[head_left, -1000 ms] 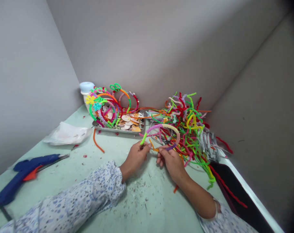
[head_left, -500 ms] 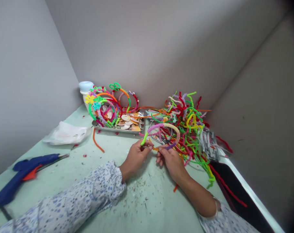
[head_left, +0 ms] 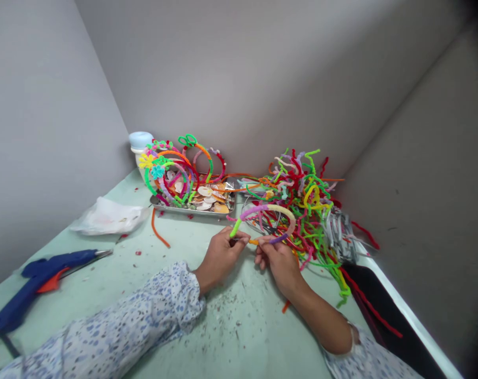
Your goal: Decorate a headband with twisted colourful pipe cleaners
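Between my hands is a headband (head_left: 259, 208) wrapped in fuzzy pipe cleaner, in bands of green, purple, cream, pink, violet and orange. My left hand (head_left: 222, 256) pinches it at the lower left, by the green end. At the orange stretch, my right hand (head_left: 279, 261) grips it between thumb and fingers, beside the violet band. My fingertips hide part of the orange piece. Just behind the headband lies a tangled heap of coloured pipe cleaners (head_left: 302, 200).
A metal tray (head_left: 171, 209) holds flat shell-like pieces, with several finished headbands (head_left: 179, 173) leaning over it. A white bottle with a blue cap (head_left: 140, 140) stands behind. At left are a plastic bag (head_left: 108, 217) and a blue glue gun (head_left: 45, 279). A black flat object (head_left: 392, 316) lies right.
The headband has tipped slightly, its arch now a little lower and shifted right. Both hands keep nearly the same place and grip.
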A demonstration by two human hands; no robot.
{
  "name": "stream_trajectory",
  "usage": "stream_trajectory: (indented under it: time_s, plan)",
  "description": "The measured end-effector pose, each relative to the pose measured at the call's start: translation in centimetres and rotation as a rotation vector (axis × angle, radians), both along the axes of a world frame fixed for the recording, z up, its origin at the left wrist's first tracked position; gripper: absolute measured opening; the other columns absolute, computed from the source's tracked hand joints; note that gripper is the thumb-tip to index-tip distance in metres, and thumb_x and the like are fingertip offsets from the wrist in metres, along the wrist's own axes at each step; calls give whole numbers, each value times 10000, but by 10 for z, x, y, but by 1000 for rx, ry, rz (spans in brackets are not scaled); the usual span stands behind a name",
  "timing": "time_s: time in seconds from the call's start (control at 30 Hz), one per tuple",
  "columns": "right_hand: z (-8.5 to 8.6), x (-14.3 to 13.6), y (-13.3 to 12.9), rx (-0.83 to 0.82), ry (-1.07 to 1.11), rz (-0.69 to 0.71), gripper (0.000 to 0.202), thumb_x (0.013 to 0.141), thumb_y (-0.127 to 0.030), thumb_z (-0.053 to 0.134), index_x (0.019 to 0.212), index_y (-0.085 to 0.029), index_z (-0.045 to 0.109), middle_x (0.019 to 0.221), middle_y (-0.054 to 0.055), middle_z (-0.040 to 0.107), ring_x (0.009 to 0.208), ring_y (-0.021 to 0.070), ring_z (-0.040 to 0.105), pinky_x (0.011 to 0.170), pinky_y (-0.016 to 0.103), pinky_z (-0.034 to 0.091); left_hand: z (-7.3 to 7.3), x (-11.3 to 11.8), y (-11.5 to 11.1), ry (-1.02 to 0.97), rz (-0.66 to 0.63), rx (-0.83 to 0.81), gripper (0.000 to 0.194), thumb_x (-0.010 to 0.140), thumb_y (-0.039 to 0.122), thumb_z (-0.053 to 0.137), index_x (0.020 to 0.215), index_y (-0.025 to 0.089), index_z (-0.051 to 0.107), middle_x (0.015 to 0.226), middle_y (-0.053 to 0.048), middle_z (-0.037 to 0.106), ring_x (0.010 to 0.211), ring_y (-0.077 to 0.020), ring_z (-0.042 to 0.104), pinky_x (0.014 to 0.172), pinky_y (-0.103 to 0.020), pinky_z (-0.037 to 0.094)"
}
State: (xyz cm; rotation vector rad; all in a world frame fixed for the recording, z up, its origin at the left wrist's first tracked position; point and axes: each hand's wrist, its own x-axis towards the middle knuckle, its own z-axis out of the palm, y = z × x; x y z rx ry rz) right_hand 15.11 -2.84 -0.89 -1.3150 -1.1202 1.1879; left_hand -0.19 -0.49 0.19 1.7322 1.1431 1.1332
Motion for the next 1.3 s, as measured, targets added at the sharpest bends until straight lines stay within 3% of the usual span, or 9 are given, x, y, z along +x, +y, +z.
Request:
stream_trajectory:
  time_s: [0.17, 0.43, 0.67, 0.93, 1.3]
  plan:
    - [-1, 0, 0, 3, -22, -11, 281, 820, -410, 522, 702, -158, 562, 507, -9, 579, 424, 99, 493, 449, 219, 391, 4, 0, -2, 45, -6, 12, 213, 840, 275, 499, 808, 165, 678, 814, -38, 624, 794, -164, 573, 751, -262, 410]
    - [0, 1, -1, 10, -51, 5, 268, 828, -398, 506, 715, -160, 553, 527, -8, 586, 431, 98, 491, 452, 218, 390, 1, 2, 0, 56, -19, -76, 217, 835, 302, 489, 779, 154, 637, 715, -12, 591, 682, -139, 523, 632, -229, 392]
    - [0, 1, 1, 20, -47, 24, 251, 835, -385, 495, 728, -162, 537, 522, -3, 590, 437, 106, 499, 461, 223, 398, -1, 1, 0, 38, -1, -65, 224, 826, 320, 508, 843, 163, 667, 776, -23, 606, 703, -142, 524, 628, -229, 385]
    - [-2, 3, 1, 39, -66, 14, 256, 839, -389, 495, 734, -160, 540, 532, 1, 593, 441, 105, 500, 465, 227, 402, 1, 2, 1, 15, -9, -130, 237, 813, 335, 518, 779, 140, 649, 699, -18, 603, 658, -138, 515, 617, -235, 380]
    - [-8, 4, 1, 48, -46, 40, 267, 839, -398, 493, 729, -159, 539, 545, 2, 595, 437, 100, 501, 456, 224, 399, -2, 2, 3, -109, -66, -269, 282, 785, 380, 542, 670, 130, 604, 494, 38, 474, 488, -96, 408, 538, -237, 318]
